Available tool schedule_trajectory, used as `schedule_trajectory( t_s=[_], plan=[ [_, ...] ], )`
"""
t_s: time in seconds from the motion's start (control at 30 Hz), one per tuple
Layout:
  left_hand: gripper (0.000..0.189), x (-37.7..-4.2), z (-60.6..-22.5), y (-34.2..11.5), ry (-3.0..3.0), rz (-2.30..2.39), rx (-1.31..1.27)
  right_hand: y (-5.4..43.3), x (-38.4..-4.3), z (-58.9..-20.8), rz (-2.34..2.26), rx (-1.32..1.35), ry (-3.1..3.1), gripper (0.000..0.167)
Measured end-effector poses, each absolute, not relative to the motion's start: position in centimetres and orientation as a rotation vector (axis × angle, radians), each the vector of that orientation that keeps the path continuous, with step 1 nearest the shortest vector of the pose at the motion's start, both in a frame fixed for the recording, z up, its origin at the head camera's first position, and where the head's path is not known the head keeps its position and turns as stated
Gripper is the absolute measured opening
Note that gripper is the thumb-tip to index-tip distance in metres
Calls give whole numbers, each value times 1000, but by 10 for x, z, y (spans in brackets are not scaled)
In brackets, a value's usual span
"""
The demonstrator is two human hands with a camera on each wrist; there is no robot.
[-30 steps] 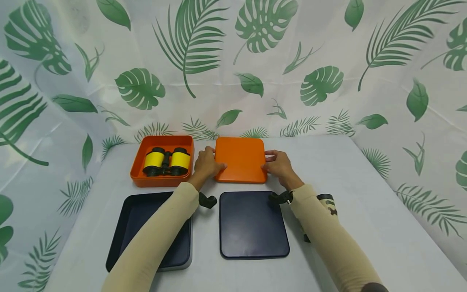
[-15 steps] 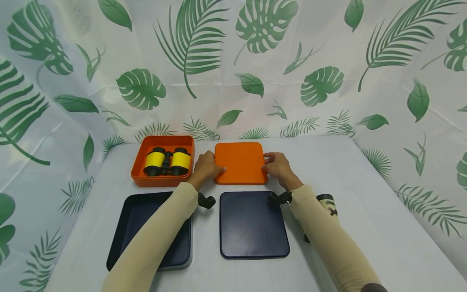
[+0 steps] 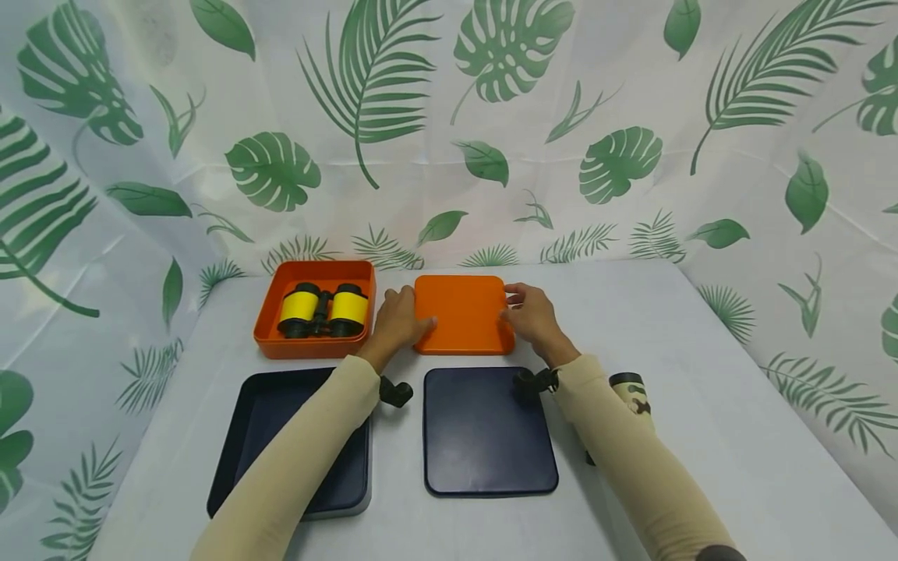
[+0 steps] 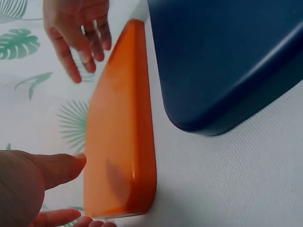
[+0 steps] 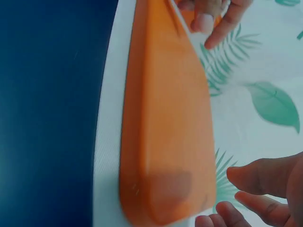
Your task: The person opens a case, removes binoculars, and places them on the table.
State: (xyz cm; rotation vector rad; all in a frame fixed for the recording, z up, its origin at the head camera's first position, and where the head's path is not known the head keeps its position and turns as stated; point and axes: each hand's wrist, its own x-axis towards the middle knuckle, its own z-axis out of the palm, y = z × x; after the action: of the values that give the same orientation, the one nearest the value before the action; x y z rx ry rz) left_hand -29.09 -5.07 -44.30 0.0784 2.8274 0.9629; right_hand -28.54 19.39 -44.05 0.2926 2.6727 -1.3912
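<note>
A square orange lid (image 3: 463, 315) lies flat on the white table, between both hands. Beside its left edge is my left hand (image 3: 396, 323); the thumb (image 4: 66, 168) hovers over the lid's surface and the fingers extend along the edge. My right hand (image 3: 533, 315) is at the opposite edge. In the right wrist view its thumb (image 5: 255, 175) and fingers stand apart from the lid, with nothing between them. To the left, an orange box (image 3: 302, 352) holds black-and-yellow binoculars (image 3: 347, 310).
Nearer to me lies a dark navy lid (image 3: 491, 432). An open navy box (image 3: 361, 475) sits at the front left, partly hidden by my left sleeve. A camouflage-patterned tube with a black end (image 3: 634, 393) is mostly covered by my right sleeve. A leaf-print curtain (image 3: 449, 140) rises behind the table.
The orange lid's far edge has come down and toward me, and the lid now lies flat. My right hand's thumb and fingers have moved slightly off the lid's edge.
</note>
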Motion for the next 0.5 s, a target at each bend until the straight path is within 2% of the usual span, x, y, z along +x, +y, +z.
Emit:
schedule_trajectory(
  t_s=[0.23, 0.5],
  plan=[
    [58, -284, -438, -53, 2949, 954, 170, 176, -283, -432, -1439, 181, 2743, 53],
    [54, -276, -426, -71, 3103, 920, 323, 145, -277, -425, -1365, -107, 2801, 57]
  ],
)
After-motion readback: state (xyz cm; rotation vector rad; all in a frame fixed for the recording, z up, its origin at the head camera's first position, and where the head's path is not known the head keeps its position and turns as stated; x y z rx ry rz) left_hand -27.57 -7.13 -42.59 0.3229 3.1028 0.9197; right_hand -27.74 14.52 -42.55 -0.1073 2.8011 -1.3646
